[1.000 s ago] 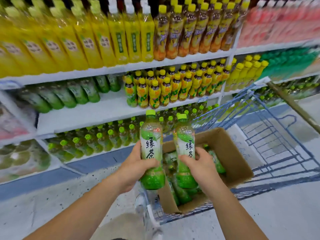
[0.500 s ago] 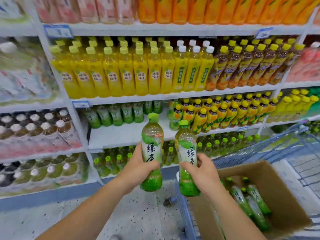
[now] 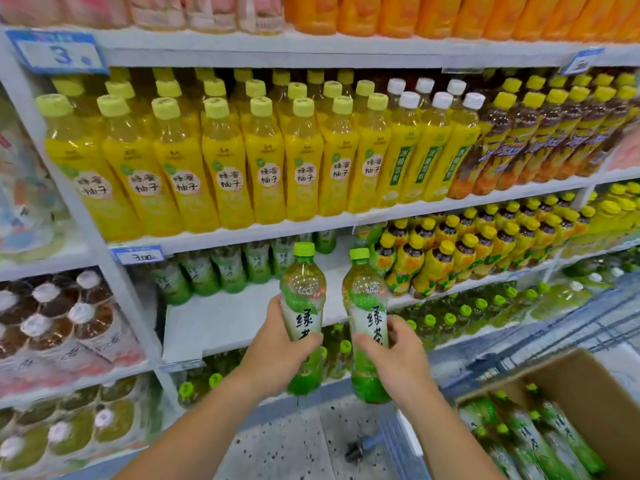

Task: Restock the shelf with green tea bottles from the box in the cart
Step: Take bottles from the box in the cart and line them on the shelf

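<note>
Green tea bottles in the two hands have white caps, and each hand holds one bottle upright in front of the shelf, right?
Not white: the head view shows green caps on both. The rest holds: the left hand holds one green tea bottle and the right hand the other bottle, upright in front of the shelf.

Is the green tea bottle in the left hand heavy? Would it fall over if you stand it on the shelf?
Probably heavy for its size: the left bottle looks full of tea. Standing on the shelf it might tip if bumped, being tall and narrow. Its plastic label looks smooth, so perhaps slippery; the left hand wraps round it.
</note>
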The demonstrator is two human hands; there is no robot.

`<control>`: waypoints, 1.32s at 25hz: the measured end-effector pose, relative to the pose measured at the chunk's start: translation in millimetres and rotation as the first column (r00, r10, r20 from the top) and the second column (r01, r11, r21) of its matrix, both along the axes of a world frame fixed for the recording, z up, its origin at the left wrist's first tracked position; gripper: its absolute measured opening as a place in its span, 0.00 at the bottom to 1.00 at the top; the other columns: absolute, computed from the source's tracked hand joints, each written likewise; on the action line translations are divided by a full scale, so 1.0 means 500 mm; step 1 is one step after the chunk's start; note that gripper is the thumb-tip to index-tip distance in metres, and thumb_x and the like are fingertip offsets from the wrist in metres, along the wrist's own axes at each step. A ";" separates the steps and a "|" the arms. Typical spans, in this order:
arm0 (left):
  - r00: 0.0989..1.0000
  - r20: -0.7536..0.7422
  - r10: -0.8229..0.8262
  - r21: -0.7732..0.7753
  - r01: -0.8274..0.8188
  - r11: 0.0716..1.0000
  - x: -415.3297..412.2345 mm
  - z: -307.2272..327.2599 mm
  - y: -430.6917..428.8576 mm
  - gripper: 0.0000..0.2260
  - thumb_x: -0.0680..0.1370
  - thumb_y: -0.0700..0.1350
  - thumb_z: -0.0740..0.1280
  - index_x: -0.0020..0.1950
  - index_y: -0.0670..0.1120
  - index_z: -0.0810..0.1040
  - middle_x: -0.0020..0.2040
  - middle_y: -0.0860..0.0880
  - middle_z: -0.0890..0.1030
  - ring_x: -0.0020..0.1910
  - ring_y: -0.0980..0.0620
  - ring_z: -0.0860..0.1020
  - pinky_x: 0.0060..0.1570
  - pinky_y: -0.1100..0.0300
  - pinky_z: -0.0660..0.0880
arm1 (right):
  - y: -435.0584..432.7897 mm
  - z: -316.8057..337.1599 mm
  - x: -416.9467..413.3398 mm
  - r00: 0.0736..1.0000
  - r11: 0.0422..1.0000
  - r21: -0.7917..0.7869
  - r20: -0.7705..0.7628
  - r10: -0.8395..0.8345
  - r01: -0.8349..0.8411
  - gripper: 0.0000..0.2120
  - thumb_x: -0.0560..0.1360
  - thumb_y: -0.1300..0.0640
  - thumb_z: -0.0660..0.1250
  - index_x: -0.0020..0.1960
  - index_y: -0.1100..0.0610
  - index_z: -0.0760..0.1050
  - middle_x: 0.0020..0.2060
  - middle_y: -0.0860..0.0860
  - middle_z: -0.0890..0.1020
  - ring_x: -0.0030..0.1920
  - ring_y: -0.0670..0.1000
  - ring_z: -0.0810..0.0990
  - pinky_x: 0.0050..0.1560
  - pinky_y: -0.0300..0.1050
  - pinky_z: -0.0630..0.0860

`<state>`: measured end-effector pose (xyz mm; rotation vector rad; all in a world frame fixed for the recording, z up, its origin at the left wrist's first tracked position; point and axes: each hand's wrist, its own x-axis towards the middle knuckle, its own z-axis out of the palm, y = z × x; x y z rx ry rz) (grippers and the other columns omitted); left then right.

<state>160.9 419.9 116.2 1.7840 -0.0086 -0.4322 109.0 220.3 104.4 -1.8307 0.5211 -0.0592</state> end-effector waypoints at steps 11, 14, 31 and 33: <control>0.962 0.273 0.027 0.033 -0.037 0.999 0.256 -0.275 -0.077 0.31 0.72 0.51 0.71 0.70 0.56 0.59 0.59 0.51 0.80 0.54 0.48 0.82 0.54 0.40 0.80 | -0.016 -0.281 0.282 0.935 0.999 -0.026 0.353 0.036 -0.028 0.11 0.73 0.54 0.75 0.52 0.45 0.76 0.44 0.35 0.83 0.42 0.36 0.82 0.35 0.28 0.74; 0.941 0.337 -0.011 0.049 -0.006 0.999 0.302 -0.333 -0.092 0.39 0.71 0.55 0.70 0.77 0.58 0.52 0.72 0.50 0.71 0.67 0.46 0.74 0.64 0.42 0.74 | -0.025 -0.343 0.328 0.897 0.999 -0.036 0.442 0.015 0.001 0.11 0.73 0.53 0.74 0.52 0.45 0.76 0.43 0.34 0.83 0.42 0.36 0.81 0.36 0.27 0.74; 0.814 0.579 -0.050 0.196 -0.079 0.977 0.325 -0.472 -0.081 0.22 0.73 0.55 0.75 0.64 0.57 0.72 0.62 0.54 0.71 0.55 0.59 0.74 0.58 0.61 0.70 | -0.056 -0.497 0.367 0.833 0.935 -0.349 0.536 0.139 0.069 0.29 0.76 0.47 0.69 0.75 0.47 0.65 0.67 0.44 0.73 0.68 0.47 0.71 0.69 0.53 0.71; 0.792 0.610 0.019 0.129 -0.124 0.984 0.328 -0.478 -0.085 0.24 0.72 0.54 0.77 0.65 0.54 0.74 0.61 0.55 0.76 0.58 0.56 0.77 0.61 0.56 0.75 | -0.055 -0.493 0.380 0.824 0.942 -0.322 0.556 0.109 0.093 0.27 0.75 0.50 0.71 0.72 0.49 0.69 0.63 0.45 0.78 0.64 0.47 0.76 0.65 0.53 0.74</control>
